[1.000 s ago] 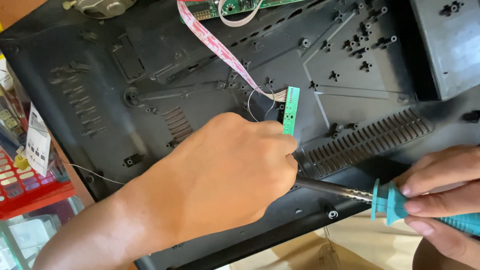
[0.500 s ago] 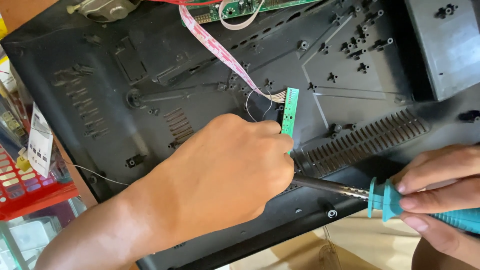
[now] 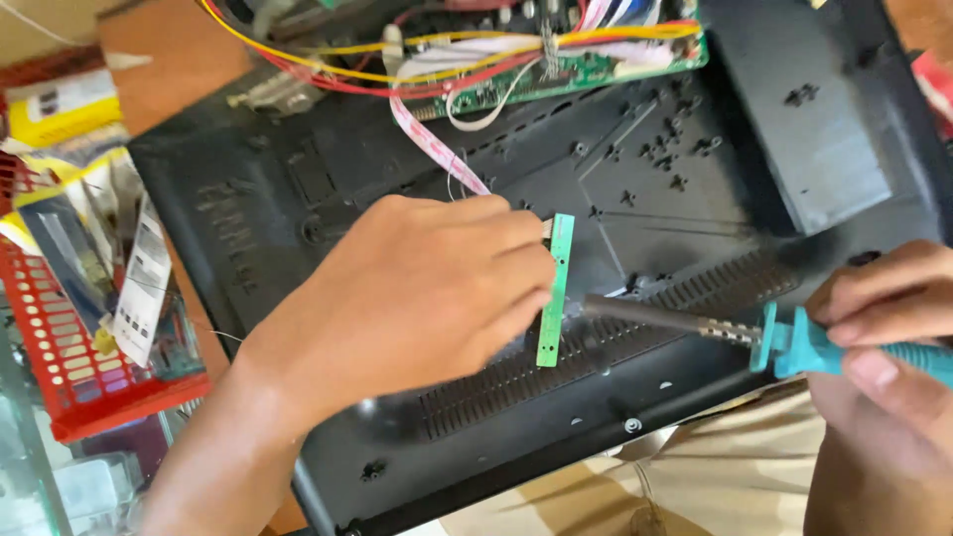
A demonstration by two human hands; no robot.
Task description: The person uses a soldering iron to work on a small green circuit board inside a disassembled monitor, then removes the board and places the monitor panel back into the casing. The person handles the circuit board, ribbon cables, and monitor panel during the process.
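Observation:
My left hand (image 3: 417, 293) pinches a narrow green circuit board strip (image 3: 556, 293) and holds it upright over the black plastic casing (image 3: 695, 199). A pink ribbon cable (image 3: 437, 149) runs from near that strip up to a larger green circuit board (image 3: 596, 69) at the top. My right hand (image 3: 884, 337) grips the teal handle of a soldering iron (image 3: 794, 342). Its dark metal tip (image 3: 606, 308) points left and reaches the lower part of the strip, above the casing's row of vent slots (image 3: 635, 328).
A tangle of yellow, red and white wires (image 3: 417, 55) lies over the top board. At the left stands a red perforated basket (image 3: 69, 357) with packets and cards in it. Beige cloth (image 3: 635, 486) shows below the casing's front edge.
The view has shifted, so the top board and wires now show. My left hand has lifted the green strip clear of the casing. The iron's tip now reaches the strip.

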